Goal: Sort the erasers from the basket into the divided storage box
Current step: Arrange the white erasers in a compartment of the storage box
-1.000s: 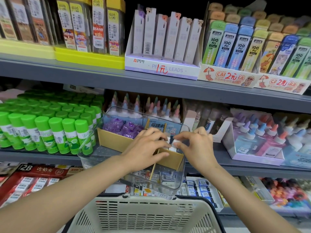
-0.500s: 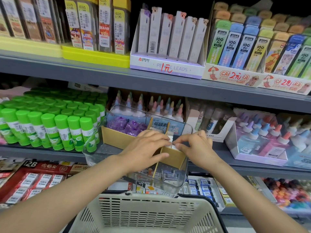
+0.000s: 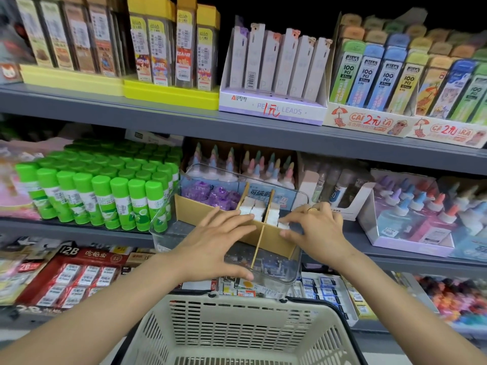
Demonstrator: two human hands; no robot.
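1. We spread our left hand (image 3: pixel 218 243), fingers released, over the divided storage box (image 3: pixel 287 272) while our right hand (image 3: pixel 315 230), fingertips extended, tidies white erasers (image 3: pixel 266 210) in its right compartments.
2. Next, we judge, reach down to the near basket (image 3: pixel 237 335).

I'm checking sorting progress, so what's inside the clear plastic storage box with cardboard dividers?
The clear plastic storage box holds purple wrapped pieces on the left and white erasers in the middle and right compartments. The hands cover the front part.

Grey shelf (image 3: pixel 79 227) with green glue sticks (image 3: pixel 105 196), clear divided storage box (image 3: pixel 263 270), glue-bottle display box (image 3: pixel 411 241).
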